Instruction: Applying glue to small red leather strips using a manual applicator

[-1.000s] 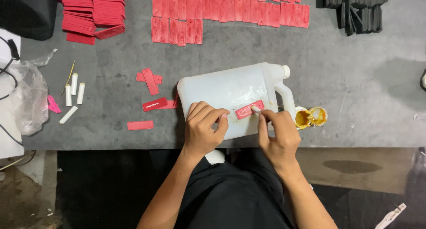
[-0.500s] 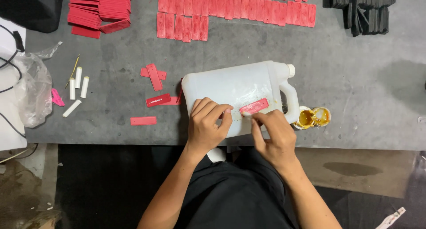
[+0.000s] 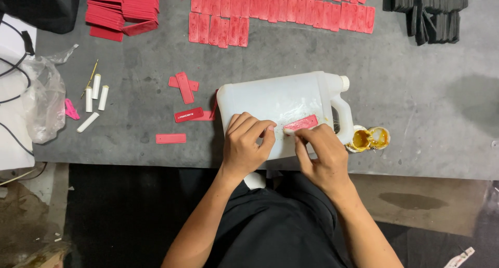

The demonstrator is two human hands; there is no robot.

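A white plastic jug [image 3: 280,104] lies on its side at the near edge of the grey tabletop [image 3: 416,101], serving as a work surface, and a single red strip [image 3: 301,124] rests on its flat face. The right hand [image 3: 322,156] pinches the near end of that strip between thumb and fingertips, while the left hand [image 3: 247,143] lies curled on the jug just beside it, fingertips close to the strip's end but gripping nothing that can be made out. The step looks like working or dressing this one strip, with a small pot of yellow glue [image 3: 369,139] just beside the jug's handle. The next move seems to call for a steady pinch and keeping the jug from rocking. Loose red strips [image 3: 183,88] lie to the left, and rows of finished ones [image 3: 280,10] lie farther back.
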